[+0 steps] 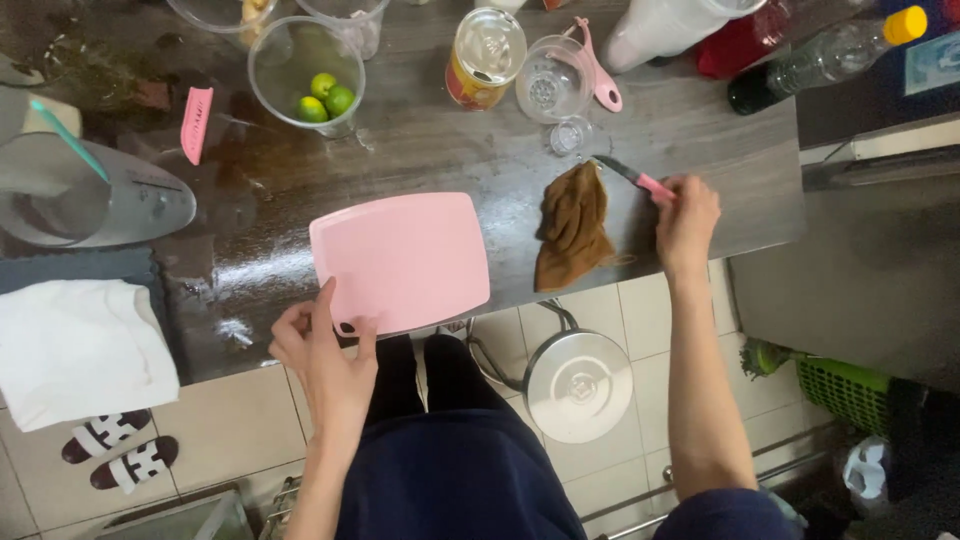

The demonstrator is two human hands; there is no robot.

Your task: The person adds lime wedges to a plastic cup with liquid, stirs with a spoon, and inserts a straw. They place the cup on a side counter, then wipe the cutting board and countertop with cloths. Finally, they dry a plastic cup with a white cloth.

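A pink cutting board (400, 258) lies flat on the dark counter (440, 140), its near edge over the counter's front. My left hand (325, 355) grips the board's near left corner by the handle hole. My right hand (686, 222) is at the right of the counter, closed on the pink handle of a small knife (630, 176) whose dark blade points to the back left. A crumpled brown cloth (574, 225) lies between the board and my right hand.
At the back stand a clear bowl with green limes (325, 98), a tin can (484, 55), an empty glass with a pink tool (556, 82), and bottles (830, 58). A grey blender base (90, 195) and white cloth (80, 345) sit left. A steel pot lid (578, 385) lies on the floor.
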